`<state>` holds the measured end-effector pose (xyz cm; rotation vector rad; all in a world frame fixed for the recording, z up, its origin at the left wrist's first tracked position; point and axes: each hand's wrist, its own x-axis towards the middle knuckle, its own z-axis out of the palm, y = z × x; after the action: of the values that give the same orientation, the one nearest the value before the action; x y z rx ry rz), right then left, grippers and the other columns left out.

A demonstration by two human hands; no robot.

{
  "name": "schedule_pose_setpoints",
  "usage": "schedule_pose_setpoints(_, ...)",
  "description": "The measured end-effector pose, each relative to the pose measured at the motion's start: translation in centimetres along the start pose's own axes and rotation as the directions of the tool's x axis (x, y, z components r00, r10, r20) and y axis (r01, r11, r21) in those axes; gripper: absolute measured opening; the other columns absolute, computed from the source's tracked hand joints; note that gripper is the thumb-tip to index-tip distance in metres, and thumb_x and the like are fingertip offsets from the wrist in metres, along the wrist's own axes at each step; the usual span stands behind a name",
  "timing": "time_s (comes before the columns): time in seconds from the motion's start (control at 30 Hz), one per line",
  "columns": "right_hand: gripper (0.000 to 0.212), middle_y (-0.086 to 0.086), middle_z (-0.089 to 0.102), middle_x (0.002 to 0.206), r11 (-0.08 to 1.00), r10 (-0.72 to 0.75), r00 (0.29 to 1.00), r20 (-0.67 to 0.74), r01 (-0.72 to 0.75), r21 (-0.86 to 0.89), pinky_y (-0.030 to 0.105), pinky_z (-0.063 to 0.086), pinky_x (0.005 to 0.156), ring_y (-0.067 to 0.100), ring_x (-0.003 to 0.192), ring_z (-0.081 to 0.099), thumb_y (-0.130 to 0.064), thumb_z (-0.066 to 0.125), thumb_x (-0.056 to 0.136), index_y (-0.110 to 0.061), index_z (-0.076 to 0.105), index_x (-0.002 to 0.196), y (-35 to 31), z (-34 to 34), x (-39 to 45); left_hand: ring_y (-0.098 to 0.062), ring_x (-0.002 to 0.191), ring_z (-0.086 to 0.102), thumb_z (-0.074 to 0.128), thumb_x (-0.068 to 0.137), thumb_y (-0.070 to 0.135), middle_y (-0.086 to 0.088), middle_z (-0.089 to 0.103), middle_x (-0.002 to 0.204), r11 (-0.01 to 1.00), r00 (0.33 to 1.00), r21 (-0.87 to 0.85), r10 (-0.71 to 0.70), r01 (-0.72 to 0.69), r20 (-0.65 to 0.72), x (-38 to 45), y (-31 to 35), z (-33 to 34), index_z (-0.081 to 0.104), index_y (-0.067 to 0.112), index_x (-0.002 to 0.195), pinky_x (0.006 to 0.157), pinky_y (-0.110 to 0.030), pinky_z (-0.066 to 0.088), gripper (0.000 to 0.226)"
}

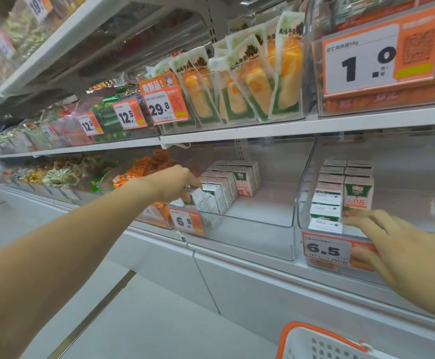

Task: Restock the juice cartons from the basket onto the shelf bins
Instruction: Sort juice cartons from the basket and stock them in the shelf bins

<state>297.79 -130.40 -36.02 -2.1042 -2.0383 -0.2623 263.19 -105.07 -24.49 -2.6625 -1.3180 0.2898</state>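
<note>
Basket [314,343] sits right at the bottom edge, white with an orange rim, and I can't see what's in it from here. Left hand [177,181] is stretched out to the left clear bin [250,224], fingers curled onto a juice carton [198,196] at the front of the row, so it's grasping that one as it goes in. Right hand [402,244] is released, fingers spread, tips just touching the front carton [326,225] in the right bin [304,177], above the 6.5 price tag [327,250].

My take on doing this bit well: set the carton down flat and square against the one behind it, label forward, then let go. Looks like the row could tip if it goes in tilted, so keep it upright and snug.
</note>
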Motion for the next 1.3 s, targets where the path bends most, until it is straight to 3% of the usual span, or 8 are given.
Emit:
schedule_pose_setpoints(0.13,0.044,-0.01,0.057,0.113,1.0,-0.022,1.0,-0.021,0.022,-0.001,0.031,0.047,0.036,0.018,0.081,0.069,-0.055,0.041,0.084,-0.034,0.049,0.122,0.1,0.2,0.0,-0.024,0.068,0.05,0.051,0.086,-0.008,-0.005,0.057,0.076,0.999,0.995,0.023,-0.033,0.031,0.095,0.1,0.9,1.0,0.059,0.009,0.088,0.052,-0.023,0.035,0.019)
schedule_pose_setpoints(0.33,0.043,-0.011,0.057,0.113,1.0,-0.017,0.998,-0.066,0.017,-0.007,0.031,0.048,0.036,0.018,0.08,0.069,-0.055,0.04,0.084,-0.034,0.049,0.121,0.3,0.4,0.1,-0.026,0.123,0.054,0.039,0.094,-0.001,-0.003,0.056,0.139,0.989,0.976,-0.068,-0.117,0.132,0.183,-0.1,1.6,2.2,0.056,0.025,0.138,0.089,-0.028,0.041,0.054)
schedule_pose_setpoints(0.6,0.051,-0.021,0.034,0.14,0.996,-0.052,0.999,0.011,0.053,-0.077,0.026,0.055,0.071,0.004,0.119,0.054,-0.064,0.014,0.092,-0.044,0.017,0.14,-0.2,-0.7,-0.8,-0.015,0.074,0.059,0.057,0.097,0.021,-0.001,0.068,0.084,0.924,0.857,-0.365,-0.092,-0.116,-0.507,-3.7,8.8,1.0,0.071,0.012,0.09,0.069,-0.03,0.046,0.018)
schedule_pose_setpoints(0.73,0.046,-0.012,0.044,0.139,0.999,-0.044,0.998,-0.048,0.045,0.01,0.032,0.043,0.09,0.015,0.122,0.051,-0.054,0.037,0.097,-0.036,0.035,0.14,-0.7,-1.7,-1.1,-0.01,0.071,0.069,0.063,0.095,0.031,0.006,0.072,0.084,0.742,0.98,-0.653,0.197,-0.152,-0.004,-7.3,16.3,1.1,0.071,0.016,0.099,0.069,-0.029,0.054,0.017)
schedule_pose_setpoints(0.93,0.014,0.01,0.057,0.095,0.921,-0.191,0.871,-0.453,0.319,0.224,0.036,0.04,0.077,0.029,0.09,0.052,-0.009,0.059,0.084,-0.008,0.062,0.098,-1.9,-1.1,-2.9,-0.012,0.083,0.067,0.063,0.094,0.035,0.002,0.073,0.098,0.769,0.838,-0.571,0.491,-0.288,0.239,-8.5,25.8,7.9,0.07,0.017,0.105,0.076,-0.024,0.051,0.022)
schedule_pose_setpoints(1.03,0.014,0.006,0.058,0.095,0.88,-0.282,0.904,-0.321,0.377,0.289,0.036,0.046,0.066,0.027,0.083,0.056,-0.011,0.056,0.085,-0.012,0.06,0.098,-3.3,0.6,-4.4,-0.016,0.099,0.06,0.061,0.096,0.028,-0.002,0.068,0.116,0.807,0.797,-0.516,0.501,-0.288,0.338,-8.1,29.7,13.8,0.068,0.012,0.115,0.078,-0.019,0.04,0.027)
schedule_pose_setpoints(1.13,0.02,0.0,0.06,0.107,0.928,-0.278,0.948,0.158,0.222,0.301,0.038,0.05,0.077,0.023,0.095,0.058,-0.025,0.055,0.093,-0.02,0.058,0.112,-3.4,4.2,-6.3,-0.024,0.118,0.053,0.063,0.094,0.024,-0.006,0.056,0.131,0.846,0.814,-0.496,0.422,-0.195,0.4,-8.5,31.7,20.9,0.058,0.013,0.128,0.091,-0.026,0.039,0.036)
schedule_pose_setpoints(1.3,0.034,0.003,0.063,0.122,0.97,-0.124,0.626,0.769,-0.088,0.228,0.03,0.045,0.09,0.022,0.11,0.057,-0.032,0.061,0.095,-0.016,0.057,0.125,-2.1,11.0,-11.7,-0.029,0.127,0.042,0.07,0.085,0.03,-0.009,0.043,0.135,0.932,0.849,-0.349,0.26,-0.096,0.46,-11.4,31.8,28.7,0.045,0.021,0.139,0.102,-0.04,0.042,0.059)
